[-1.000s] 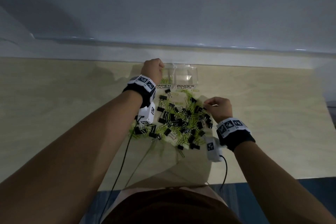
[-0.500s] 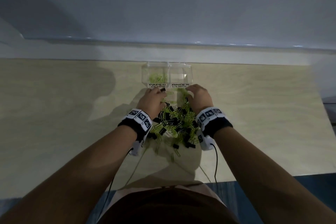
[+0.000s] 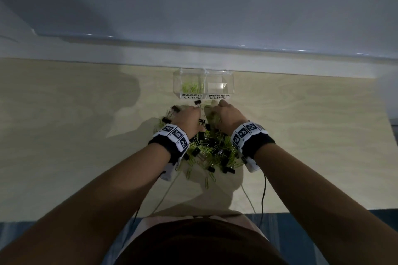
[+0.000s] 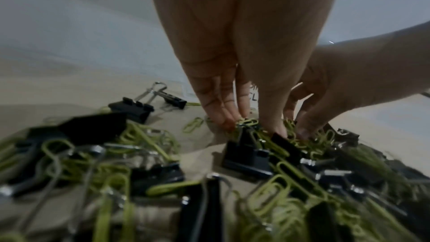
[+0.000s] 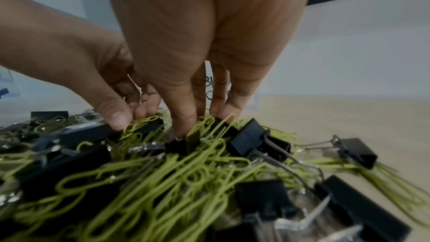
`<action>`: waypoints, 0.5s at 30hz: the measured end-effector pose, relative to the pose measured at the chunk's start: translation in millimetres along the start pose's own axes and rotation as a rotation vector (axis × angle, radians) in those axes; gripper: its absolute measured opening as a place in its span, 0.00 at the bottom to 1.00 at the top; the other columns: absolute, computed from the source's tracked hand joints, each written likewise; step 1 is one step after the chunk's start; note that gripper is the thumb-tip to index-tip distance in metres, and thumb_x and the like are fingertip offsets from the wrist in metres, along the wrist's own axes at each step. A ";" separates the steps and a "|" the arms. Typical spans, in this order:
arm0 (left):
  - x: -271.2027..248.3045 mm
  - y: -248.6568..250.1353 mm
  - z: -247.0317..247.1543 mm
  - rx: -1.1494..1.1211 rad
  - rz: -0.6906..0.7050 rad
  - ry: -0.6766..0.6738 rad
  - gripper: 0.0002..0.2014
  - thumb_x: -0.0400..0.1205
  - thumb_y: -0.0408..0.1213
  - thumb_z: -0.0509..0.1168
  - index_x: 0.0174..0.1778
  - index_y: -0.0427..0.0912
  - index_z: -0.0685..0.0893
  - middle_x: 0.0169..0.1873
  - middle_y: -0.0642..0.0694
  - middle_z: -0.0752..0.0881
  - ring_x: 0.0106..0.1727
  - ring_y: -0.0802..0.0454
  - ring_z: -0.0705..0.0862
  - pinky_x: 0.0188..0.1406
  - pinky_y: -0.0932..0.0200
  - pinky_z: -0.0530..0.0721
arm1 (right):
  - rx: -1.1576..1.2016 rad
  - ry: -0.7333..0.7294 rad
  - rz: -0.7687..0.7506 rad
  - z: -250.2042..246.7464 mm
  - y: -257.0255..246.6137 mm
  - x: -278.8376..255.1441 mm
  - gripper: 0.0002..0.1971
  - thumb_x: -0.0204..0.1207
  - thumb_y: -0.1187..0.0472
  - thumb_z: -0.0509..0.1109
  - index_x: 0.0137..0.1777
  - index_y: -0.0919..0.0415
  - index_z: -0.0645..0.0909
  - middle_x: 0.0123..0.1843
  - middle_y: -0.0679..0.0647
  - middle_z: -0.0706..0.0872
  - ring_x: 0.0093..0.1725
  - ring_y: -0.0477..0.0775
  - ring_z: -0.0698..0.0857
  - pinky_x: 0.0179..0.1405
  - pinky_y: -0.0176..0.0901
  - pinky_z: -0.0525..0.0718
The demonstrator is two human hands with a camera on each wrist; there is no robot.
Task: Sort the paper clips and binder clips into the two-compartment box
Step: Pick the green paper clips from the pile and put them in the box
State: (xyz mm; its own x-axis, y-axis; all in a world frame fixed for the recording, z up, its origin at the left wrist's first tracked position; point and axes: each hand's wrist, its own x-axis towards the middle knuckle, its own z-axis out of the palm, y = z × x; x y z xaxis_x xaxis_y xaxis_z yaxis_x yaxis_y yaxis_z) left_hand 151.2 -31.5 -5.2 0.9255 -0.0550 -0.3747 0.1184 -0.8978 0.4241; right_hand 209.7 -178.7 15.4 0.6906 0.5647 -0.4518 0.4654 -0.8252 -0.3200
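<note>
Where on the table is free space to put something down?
Bare table lies left of the clip pile and right of it, out to the edge. Crowded: between the box and the body, where left hand and right hand dig.

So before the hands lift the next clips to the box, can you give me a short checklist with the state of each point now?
1. Box within reach, beyond the pile: ok.
2. Labels readable, PAPER CLIPS compartment on the left, BINDER CLIPS compartment on the right: ok.
3. Paper clip side holds only green paper clips: ok, as far as the head view shows.
4. Binder clip side ready to receive: ok, it looks empty.
5. Left hand and right hand on the pile, fingertips down among the clips: ok.
6. Each hand grips one kind only: cannot tell, green and black clips are tangled under the fingers.
</note>
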 end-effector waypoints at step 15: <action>-7.7 -6.8 0.4 -0.088 0.017 -0.115 0.04 0.78 0.33 0.65 0.41 0.34 0.81 0.40 0.39 0.83 0.44 0.43 0.83 0.43 0.53 0.80 | 0.294 0.013 0.208 -4.5 16.8 -3.5 0.03 0.71 0.70 0.72 0.42 0.65 0.86 0.46 0.59 0.89 0.48 0.58 0.87 0.52 0.48 0.87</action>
State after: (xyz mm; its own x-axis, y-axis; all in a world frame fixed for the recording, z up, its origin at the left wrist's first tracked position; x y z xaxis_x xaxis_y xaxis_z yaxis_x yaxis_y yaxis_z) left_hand 143.1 -25.1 -5.5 0.8811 -0.1243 -0.4562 0.1382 -0.8550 0.4999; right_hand 217.6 -194.6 15.4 0.7618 0.3830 -0.5224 0.1364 -0.8832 -0.4487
